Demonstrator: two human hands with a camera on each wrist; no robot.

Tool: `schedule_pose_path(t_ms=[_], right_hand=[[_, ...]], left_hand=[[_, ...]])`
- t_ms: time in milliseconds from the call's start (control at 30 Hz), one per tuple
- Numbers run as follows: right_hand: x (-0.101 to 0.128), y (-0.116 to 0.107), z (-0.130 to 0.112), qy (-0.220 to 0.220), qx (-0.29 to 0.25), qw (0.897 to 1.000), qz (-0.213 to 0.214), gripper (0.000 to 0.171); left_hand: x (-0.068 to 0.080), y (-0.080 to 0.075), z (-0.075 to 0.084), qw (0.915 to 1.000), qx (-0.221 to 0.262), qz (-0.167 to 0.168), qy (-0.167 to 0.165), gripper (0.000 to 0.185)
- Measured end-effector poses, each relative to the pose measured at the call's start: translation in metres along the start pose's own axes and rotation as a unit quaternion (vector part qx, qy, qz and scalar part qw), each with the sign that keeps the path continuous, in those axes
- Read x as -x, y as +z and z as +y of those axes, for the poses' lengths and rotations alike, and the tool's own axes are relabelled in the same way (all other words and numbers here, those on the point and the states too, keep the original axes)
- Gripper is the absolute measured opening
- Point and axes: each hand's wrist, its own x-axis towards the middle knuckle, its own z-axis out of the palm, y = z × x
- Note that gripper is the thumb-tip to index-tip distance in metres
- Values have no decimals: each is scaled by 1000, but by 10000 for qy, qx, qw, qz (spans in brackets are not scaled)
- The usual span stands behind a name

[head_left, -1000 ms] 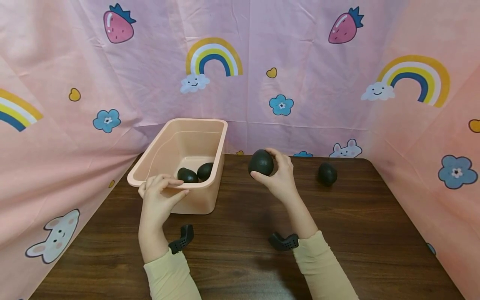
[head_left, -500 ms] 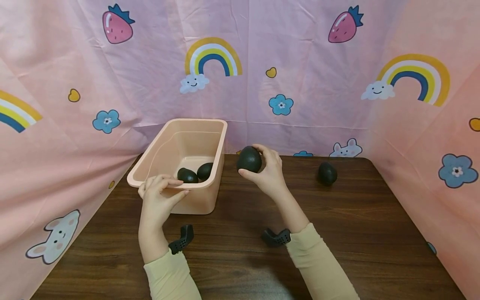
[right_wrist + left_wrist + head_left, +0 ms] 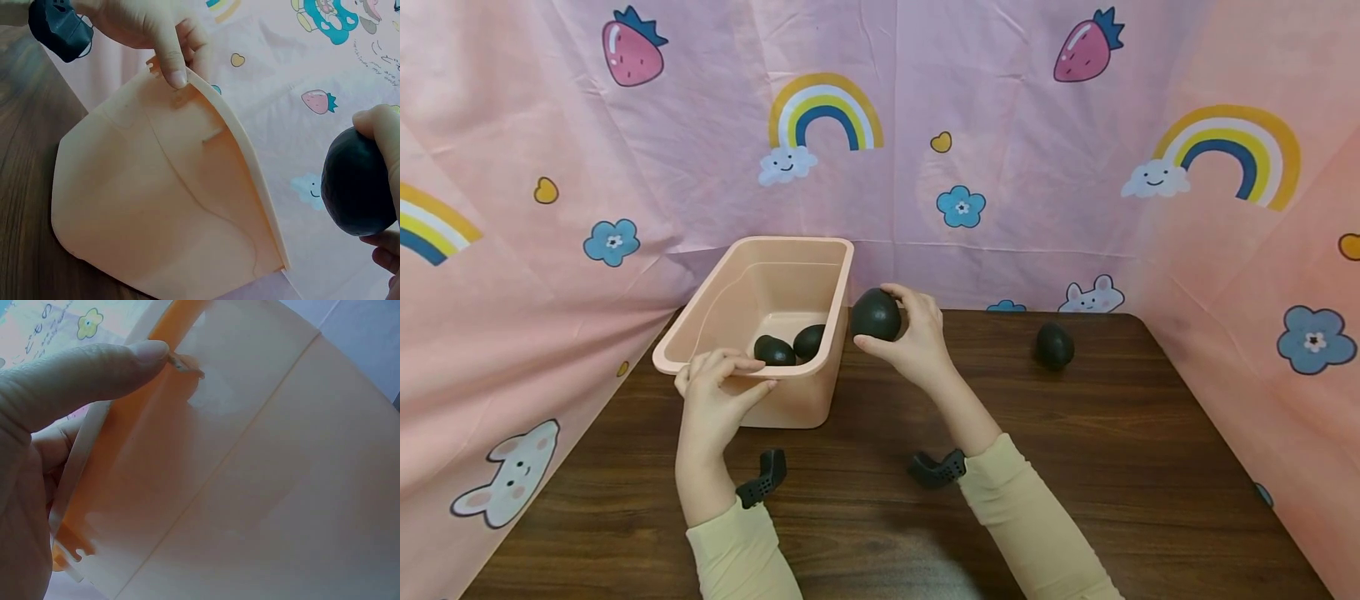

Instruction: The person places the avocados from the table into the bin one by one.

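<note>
On the dark wooden table (image 3: 1075, 467), over at about 9 o'clock, sits a peach plastic bin (image 3: 778, 283). Two dark avocados (image 3: 792, 346) lie side by side on its floor, touching each other. The left hand (image 3: 718, 400) grips the near rim of the bin, at about 6 o'clock on the bin. Its fingers curl over the edge and its thumb presses the outside wall; the left wrist view shows the thumb flat on the peach plastic (image 3: 250, 487). A pale yellow sleeve (image 3: 737, 554) covers that arm, and a black wrist mount (image 3: 762, 477) sticks out by the wrist. Next, near the middle, the right hand (image 3: 910, 342) holds one dark avocado (image 3: 876, 314) up in the air. The fingers and thumb wrap around it. This avocado is just beside the bin's right rim, at about 3 o'clock from the bin, and it is above the table, not resting on it. In the right wrist view the avocado (image 3: 356, 187) is near the bin's edge. Farther right, at about 2 o'clock on the table, one more avocado (image 3: 1054, 345) lies alone, well apart from both hands. Behind it all hangs a pink cloth (image 3: 1045, 167) with rainbows, strawberries and flowers.
</note>
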Motion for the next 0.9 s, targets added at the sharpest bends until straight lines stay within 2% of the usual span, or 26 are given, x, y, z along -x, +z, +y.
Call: schedule_pose_path(t_ms=[567,900], right_hand=[[-15,26,-13,-493,356,9977,-294,74],[-26,39,-23,-463,533,9957,-599,77]], left_hand=[[-1,0,-2,10000,7,-12,-9,28],[-4,0,-7,10000,23,-40,25,28]])
